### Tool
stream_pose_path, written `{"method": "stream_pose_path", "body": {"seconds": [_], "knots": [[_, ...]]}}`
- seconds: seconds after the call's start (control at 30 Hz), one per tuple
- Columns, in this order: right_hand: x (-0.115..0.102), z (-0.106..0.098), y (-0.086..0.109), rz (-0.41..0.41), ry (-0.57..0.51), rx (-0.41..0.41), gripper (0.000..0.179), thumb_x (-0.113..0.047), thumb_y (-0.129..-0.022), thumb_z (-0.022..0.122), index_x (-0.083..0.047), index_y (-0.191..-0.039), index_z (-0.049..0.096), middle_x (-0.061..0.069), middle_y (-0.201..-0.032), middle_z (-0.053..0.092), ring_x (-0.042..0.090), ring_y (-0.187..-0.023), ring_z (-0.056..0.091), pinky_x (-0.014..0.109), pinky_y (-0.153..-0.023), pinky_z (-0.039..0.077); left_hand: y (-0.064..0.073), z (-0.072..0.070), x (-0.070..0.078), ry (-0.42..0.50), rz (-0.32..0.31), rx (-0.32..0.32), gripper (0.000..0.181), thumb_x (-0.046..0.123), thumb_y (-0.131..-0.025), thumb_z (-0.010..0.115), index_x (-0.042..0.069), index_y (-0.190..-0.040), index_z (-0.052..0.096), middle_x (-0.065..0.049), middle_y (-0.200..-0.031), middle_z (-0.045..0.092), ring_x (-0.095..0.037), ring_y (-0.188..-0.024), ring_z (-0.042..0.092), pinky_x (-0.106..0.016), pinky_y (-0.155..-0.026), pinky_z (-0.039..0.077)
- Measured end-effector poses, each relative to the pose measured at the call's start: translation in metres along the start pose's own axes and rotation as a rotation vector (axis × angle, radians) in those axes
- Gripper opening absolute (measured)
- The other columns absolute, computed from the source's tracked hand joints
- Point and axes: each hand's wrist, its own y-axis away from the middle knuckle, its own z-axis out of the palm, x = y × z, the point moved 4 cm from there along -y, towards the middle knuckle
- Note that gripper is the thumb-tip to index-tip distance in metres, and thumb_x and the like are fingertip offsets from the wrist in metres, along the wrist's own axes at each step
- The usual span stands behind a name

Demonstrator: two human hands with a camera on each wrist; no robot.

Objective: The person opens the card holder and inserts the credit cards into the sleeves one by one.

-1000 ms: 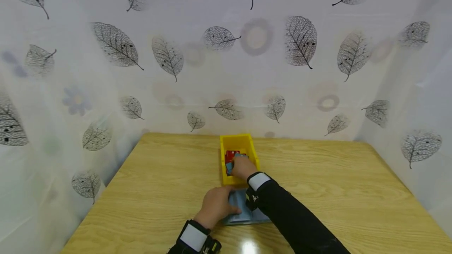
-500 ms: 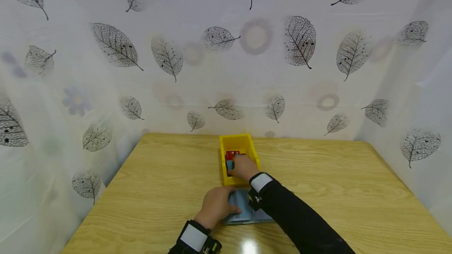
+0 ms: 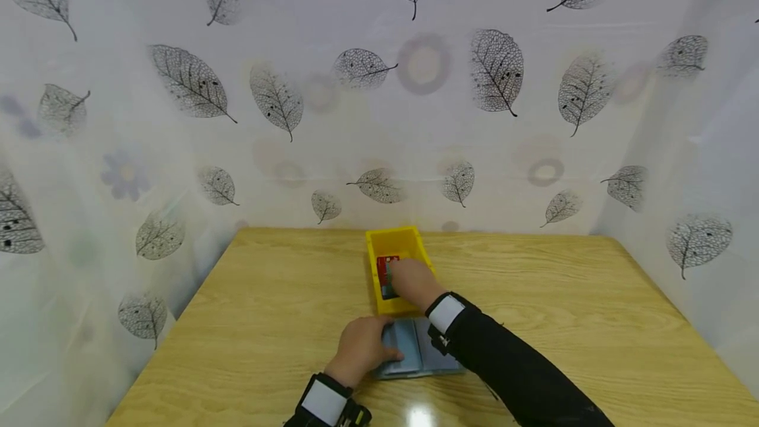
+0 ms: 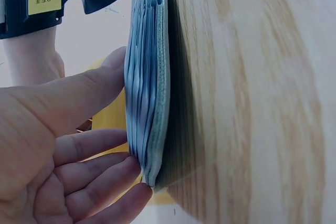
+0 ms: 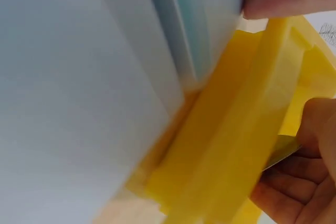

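An opened card album with clear sleeve pages lies on the table. My left hand rests at its left side; in the left wrist view the thumb touches the page stack and the fingertips meet its edge. Just beyond the album stands a yellow box holding red and blue cards. My right hand reaches into that box. In the right wrist view its thumb and fingers pinch a thin card, seen nearly edge-on; the card's face cannot be made out.
A wood-grain table stretches to both sides of the box and album. Behind it hangs a pale curtain printed with leaves. My right forearm crosses over the album's right side.
My right hand has shifted slightly right and nearer within the yellow box, and less of the blue card shows beside it. The left hand keeps its place on the album.
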Motion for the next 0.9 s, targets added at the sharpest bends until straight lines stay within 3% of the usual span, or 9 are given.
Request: {"method": "stream_pose_path", "body": {"seconds": [0.07, 0.2, 0.37, 0.5, 0.67, 0.77, 0.9], "knots": [[0.001, -0.004, 0.003, 0.005, 0.017, 0.022, 0.007, -0.009, -0.091, 0.065, -0.003, -0.089, 0.062, 0.006, -0.072, 0.062, 0.016, -0.060, 0.055, 0.031, -0.058, 0.052, 0.000, 0.001, 0.000, -0.002, 0.002, -0.001, 0.055, 0.036, -0.067, 0.088, 0.008, -0.111, 0.071, -0.006, -0.102, 0.071, -0.024, -0.089, 0.064, -0.040, -0.078, 0.050], [0.007, -0.013, 0.009, 0.070, -0.144, 0.039, 0.001, -0.003, -0.090, 0.062, -0.003, -0.089, 0.063, 0.005, -0.069, 0.057, 0.016, -0.058, 0.049, 0.029, -0.056, 0.046, 0.000, 0.002, 0.000, -0.009, -0.003, -0.014, 0.056, 0.037, -0.068, 0.088, 0.008, -0.112, 0.071, -0.006, -0.103, 0.071, -0.024, -0.090, 0.064, -0.041, -0.079, 0.050], [0.014, -0.029, 0.023, 0.080, -0.312, 0.079, 0.013, 0.003, -0.089, 0.057, -0.003, -0.095, 0.068, 0.004, -0.072, 0.059, 0.014, -0.057, 0.044, 0.026, -0.053, 0.036, 0.000, 0.002, 0.001, -0.015, -0.011, -0.027, 0.058, 0.038, -0.067, 0.088, 0.009, -0.113, 0.070, -0.006, -0.103, 0.071, -0.025, -0.090, 0.064, -0.042, -0.080, 0.050], [0.020, -0.043, 0.041, 0.062, -0.372, 0.175, 0.018, 0.002, -0.089, 0.059, -0.001, -0.104, 0.069, 0.008, -0.080, 0.067, 0.010, -0.054, 0.044, 0.024, -0.051, 0.037, -0.001, 0.003, 0.001, -0.025, -0.006, -0.024, 0.059, 0.039, -0.067, 0.088, 0.008, -0.113, 0.069, -0.007, -0.102, 0.071, -0.025, -0.089, 0.064, -0.042, -0.079, 0.050], [0.033, -0.052, 0.065, 0.119, -0.493, 0.252, 0.023, -0.003, -0.090, 0.064, -0.002, -0.112, 0.068, 0.009, -0.084, 0.069, 0.009, -0.053, 0.049, 0.023, -0.050, 0.042, -0.003, 0.006, 0.000, -0.025, -0.009, -0.040, 0.060, 0.040, -0.067, 0.088, 0.006, -0.112, 0.068, -0.007, -0.098, 0.070, -0.022, -0.084, 0.062, -0.041, -0.077, 0.049], [0.042, -0.051, 0.077, 0.161, -0.594, 0.221, 0.029, -0.004, -0.090, 0.065, 0.000, -0.119, 0.066, 0.012, -0.095, 0.070, 0.014, -0.064, 0.061, 0.024, -0.055, 0.049, -0.005, 0.006, 0.000, -0.017, -0.014, -0.042, 0.059, 0.039, -0.067, 0.088, 0.006, -0.112, 0.068, -0.007, -0.097, 0.069, -0.021, -0.081, 0.060, -0.041, -0.076, 0.049], [0.053, -0.043, 0.088, 0.247, -0.744, 0.117, 0.033, -0.002, -0.091, 0.065, 0.004, -0.123, 0.062, 0.017, -0.106, 0.065, 0.018, -0.073, 0.067, 0.030, -0.061, 0.055, -0.005, 0.004, -0.001, 0.003, -0.031, -0.038, 0.058, 0.037, -0.067, 0.088, 0.007, -0.112, 0.068, -0.007, -0.099, 0.069, -0.021, -0.082, 0.058, -0.042, -0.078, 0.048]]}}
